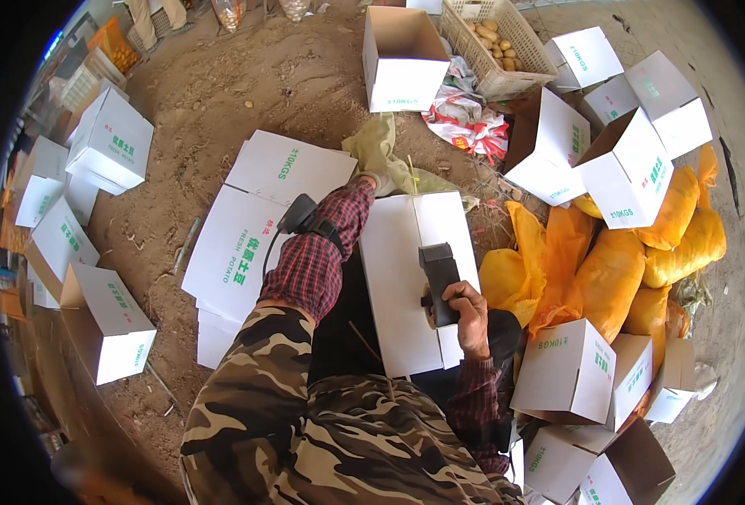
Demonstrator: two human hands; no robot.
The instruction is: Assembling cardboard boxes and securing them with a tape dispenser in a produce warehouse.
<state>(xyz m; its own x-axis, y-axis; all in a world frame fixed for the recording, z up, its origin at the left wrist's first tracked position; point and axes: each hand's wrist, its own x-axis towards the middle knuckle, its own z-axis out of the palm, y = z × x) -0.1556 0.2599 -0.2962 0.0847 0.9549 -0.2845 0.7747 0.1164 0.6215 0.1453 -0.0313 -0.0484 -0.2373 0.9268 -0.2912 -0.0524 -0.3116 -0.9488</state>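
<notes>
A white carton (399, 278) lies in front of me with its closed flaps facing up. A seam runs along its length. My right hand (471, 320) grips a black tape dispenser (441, 273), which rests on the seam toward the carton's near half. A brown tape roll shows at the dispenser's near side. At the carton's far left corner is my left hand (379, 183), its fingers mostly hidden beyond the edge. A black device is strapped on that forearm. Flattened white cartons (250, 231) lie stacked to the left of the carton.
Open white boxes (540, 147) stand at the right, and more boxes (111, 139) at the left. Full orange mesh sacks (612, 261) lie on the right. A beige crate (524, 80) of potatoes stands at the back. Bare soil (212, 84) covers the floor.
</notes>
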